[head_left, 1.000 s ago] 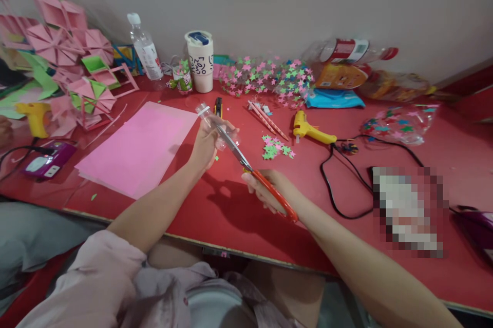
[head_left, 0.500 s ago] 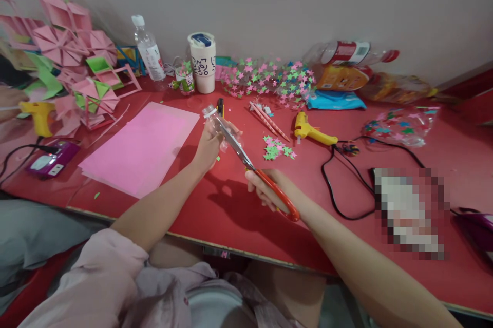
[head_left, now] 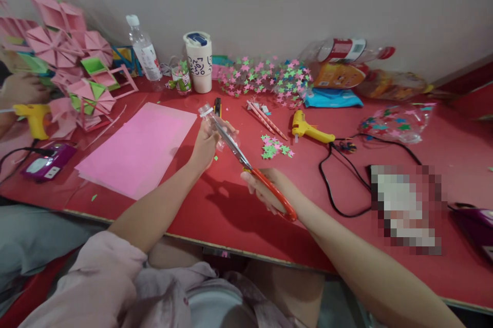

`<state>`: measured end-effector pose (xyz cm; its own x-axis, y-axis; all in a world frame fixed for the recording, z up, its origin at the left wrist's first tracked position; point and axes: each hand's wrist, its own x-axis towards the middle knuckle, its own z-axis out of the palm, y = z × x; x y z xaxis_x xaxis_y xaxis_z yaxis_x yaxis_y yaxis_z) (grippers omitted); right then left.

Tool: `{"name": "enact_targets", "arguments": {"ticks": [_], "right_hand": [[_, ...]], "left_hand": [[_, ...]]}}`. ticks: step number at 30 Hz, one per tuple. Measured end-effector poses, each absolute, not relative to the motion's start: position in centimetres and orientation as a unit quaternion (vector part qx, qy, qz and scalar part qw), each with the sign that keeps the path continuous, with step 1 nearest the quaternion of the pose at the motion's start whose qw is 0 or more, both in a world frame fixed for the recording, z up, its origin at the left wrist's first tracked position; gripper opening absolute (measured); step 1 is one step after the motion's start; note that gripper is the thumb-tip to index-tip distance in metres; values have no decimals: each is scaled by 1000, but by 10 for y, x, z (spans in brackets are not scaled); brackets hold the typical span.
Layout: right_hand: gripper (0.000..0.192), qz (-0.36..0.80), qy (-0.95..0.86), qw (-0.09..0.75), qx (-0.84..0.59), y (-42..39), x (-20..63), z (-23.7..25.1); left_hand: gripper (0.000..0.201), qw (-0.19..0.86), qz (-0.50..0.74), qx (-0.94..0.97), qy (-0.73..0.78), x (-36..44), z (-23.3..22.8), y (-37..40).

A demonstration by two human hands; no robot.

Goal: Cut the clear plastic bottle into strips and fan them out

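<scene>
My left hand [head_left: 205, 144] is closed around a clear plastic bottle top [head_left: 206, 111], its capless neck pointing up and left. My right hand [head_left: 269, 189] grips the orange handles of a pair of scissors [head_left: 267, 187]. The scissor blades reach up and left to the bottle piece and lie across it; whether they cut into the plastic I cannot tell. Beneath and behind the hands is the red table [head_left: 231, 220]. Just beyond the left hand lies a black and yellow utility knife [head_left: 217, 107]. Small green and pink paper stars [head_left: 275, 147] are piled right of the blades.
Pink paper sheets [head_left: 134, 148] lie at left. A yellow glue gun [head_left: 311, 129] with a looping black cord rests at right. Along the wall stand a water bottle [head_left: 144, 53], a white tumbler [head_left: 199, 63] and star-covered plastic [head_left: 265, 79]. Another person's hand [head_left: 23, 92] is beside paper models [head_left: 65, 45].
The view shifts slightly, moving the scene a little left. The scissor handles look closer together and the blades more closed. The other person's hand at far left has come further into view.
</scene>
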<state>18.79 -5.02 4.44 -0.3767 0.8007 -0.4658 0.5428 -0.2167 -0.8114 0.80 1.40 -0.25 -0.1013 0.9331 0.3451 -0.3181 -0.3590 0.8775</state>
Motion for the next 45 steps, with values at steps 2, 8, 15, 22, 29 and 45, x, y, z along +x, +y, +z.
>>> {"name": "enact_targets", "arguments": {"ticks": [2, 8, 15, 22, 29, 45], "right_hand": [[57, 565, -618, 120, -533, -49, 188, 45], [56, 592, -621, 125, -499, -45, 190, 46], [57, 604, -643, 103, -461, -44, 198, 47], [54, 572, -641, 126, -496, -48, 192, 46], [57, 561, -629, 120, -524, -46, 186, 39], [53, 521, -633, 111, -561, -45, 186, 44]], "left_hand": [[7, 468, 667, 484, 320, 8, -2, 14], [9, 461, 655, 491, 342, 8, 1, 14], [13, 463, 660, 490, 331, 5, 2, 12], [7, 459, 653, 491, 349, 6, 2, 11], [7, 472, 648, 485, 349, 10, -5, 13], [14, 466, 648, 489, 353, 10, 0, 13]]}}
